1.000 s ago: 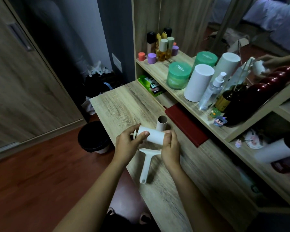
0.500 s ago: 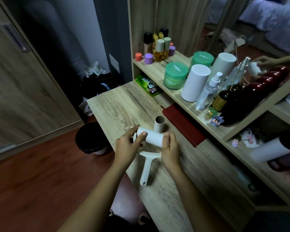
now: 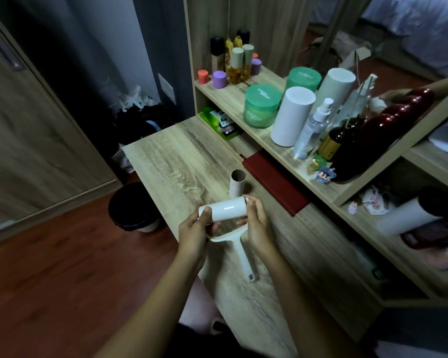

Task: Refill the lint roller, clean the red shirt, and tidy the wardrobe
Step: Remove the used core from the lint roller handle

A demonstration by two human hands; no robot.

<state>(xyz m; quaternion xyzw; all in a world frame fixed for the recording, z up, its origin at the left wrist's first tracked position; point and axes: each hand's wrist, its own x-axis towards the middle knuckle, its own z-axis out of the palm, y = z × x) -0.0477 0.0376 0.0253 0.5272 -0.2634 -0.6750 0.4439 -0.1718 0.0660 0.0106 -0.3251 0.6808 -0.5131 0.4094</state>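
Note:
A white refill roll (image 3: 225,209) is held level above the wooden desk (image 3: 171,164). My left hand (image 3: 194,229) grips its left end, thumb over the opening. My right hand (image 3: 256,223) pinches its right end with the fingertips. Under the roll lies the white lint roller handle (image 3: 239,250), its frame between my hands and its grip pointing toward me. An empty cardboard core (image 3: 237,183) stands upright on the desk just beyond the roll. No red shirt is in view.
A dark red notebook (image 3: 274,182) lies at the foot of the shelf (image 3: 274,148), which carries green jars, white cylinders, a spray bottle (image 3: 312,127) and small bottles. A black bin (image 3: 132,206) stands on the floor left of the desk. Wardrobe door at far left.
The roll has been lifted a little off the handle and turned slightly, its right end now higher. The view shifted slightly; both hands keep their hold.

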